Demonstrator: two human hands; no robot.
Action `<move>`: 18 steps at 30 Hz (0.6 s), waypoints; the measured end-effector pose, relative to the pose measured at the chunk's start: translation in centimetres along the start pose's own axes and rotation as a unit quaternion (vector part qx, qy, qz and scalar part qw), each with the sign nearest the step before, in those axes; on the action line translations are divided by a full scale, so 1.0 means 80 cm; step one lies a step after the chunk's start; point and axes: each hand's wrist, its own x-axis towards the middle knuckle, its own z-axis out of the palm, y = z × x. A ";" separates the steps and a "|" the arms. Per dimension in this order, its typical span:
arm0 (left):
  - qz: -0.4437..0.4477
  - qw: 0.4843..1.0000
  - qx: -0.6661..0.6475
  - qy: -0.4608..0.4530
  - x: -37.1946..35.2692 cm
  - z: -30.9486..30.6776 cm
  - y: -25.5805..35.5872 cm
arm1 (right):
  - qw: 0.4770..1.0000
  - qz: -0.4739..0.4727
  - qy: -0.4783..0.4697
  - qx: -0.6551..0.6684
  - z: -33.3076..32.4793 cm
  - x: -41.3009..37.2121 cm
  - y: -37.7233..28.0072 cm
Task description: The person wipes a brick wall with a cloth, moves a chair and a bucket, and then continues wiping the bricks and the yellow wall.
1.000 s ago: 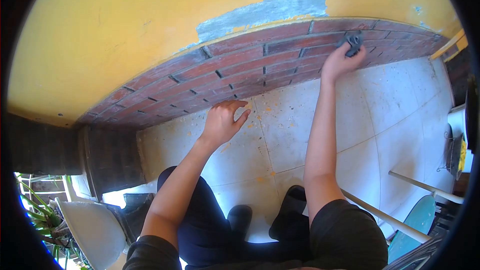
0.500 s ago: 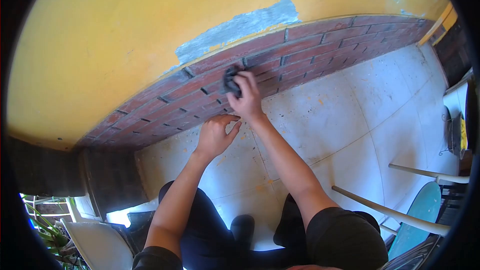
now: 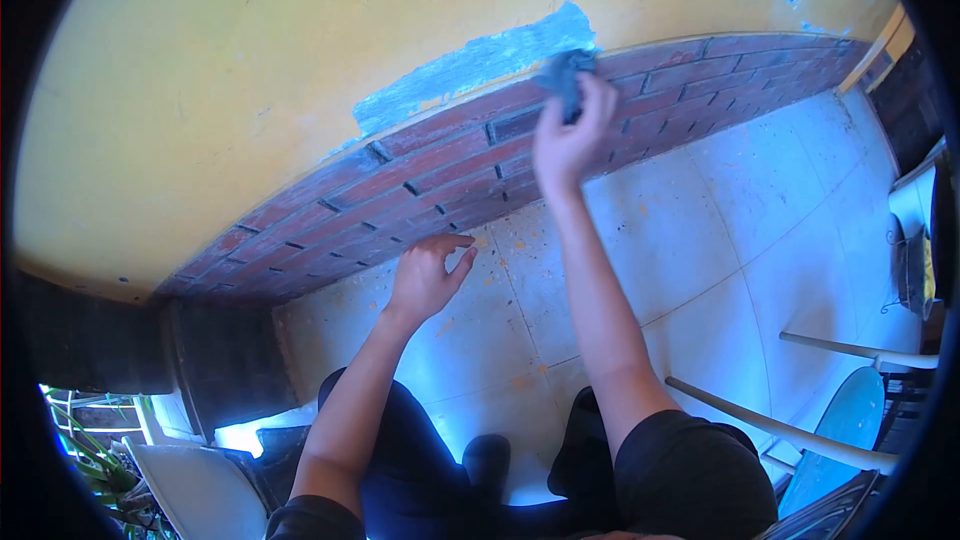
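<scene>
Right hand (image 3: pixel 575 140), upper centre of the frame: fingers and thumb closed around a dark grey cloth (image 3: pixel 567 75), slightly blurred. Cloth located at the top edge of the brick band (image 3: pixel 440 155), just below the right end of the pale blue-grey patch (image 3: pixel 470 65); whether it presses on the surface or hangs just off it cannot be told from this angle.

Left hand (image 3: pixel 427 275), centre of the frame: nothing held, fingers loosely bent, thumb standing apart, near the foot of the brick band.

Surroundings: yellow wall (image 3: pixel 250 90), upper left, with flaked spots at upper right; pale tiled floor (image 3: pixel 690 230), specked with orange bits, centre to right; dark footwear (image 3: pixel 487 460), lower centre; chair with a teal seat (image 3: pixel 835 430), lower right; white chair (image 3: pixel 195 490), lower left; plant (image 3: pixel 95 470), far lower left.

Risks, as judged: the patch has a ragged edge, so a cloth dragged across it could lift more paint; knuckles could scrape on rough brick if the cloth bunches or slips.

Change from half a second ago: cloth and right hand now higher and further right, formerly mid-brick; left hand nearly unmoved.
</scene>
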 end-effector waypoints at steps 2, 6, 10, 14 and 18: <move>-0.011 1.000 -0.003 -0.001 0.004 0.001 0.003 | 0.997 -0.031 -0.050 0.058 0.015 -0.041 -0.019; 0.001 1.000 0.006 0.009 0.012 0.005 0.009 | 0.969 -0.044 -0.231 0.078 0.013 -0.103 -0.035; -0.003 1.000 0.000 0.000 0.012 0.007 0.014 | 0.971 0.050 -0.186 0.140 0.000 -0.103 -0.015; -0.008 1.000 -0.008 0.008 0.006 0.003 0.014 | 0.986 0.125 0.064 0.084 -0.029 -0.035 0.035; -0.020 1.000 0.009 -0.004 -0.003 -0.006 0.006 | 0.970 0.173 0.155 0.072 -0.056 0.051 0.081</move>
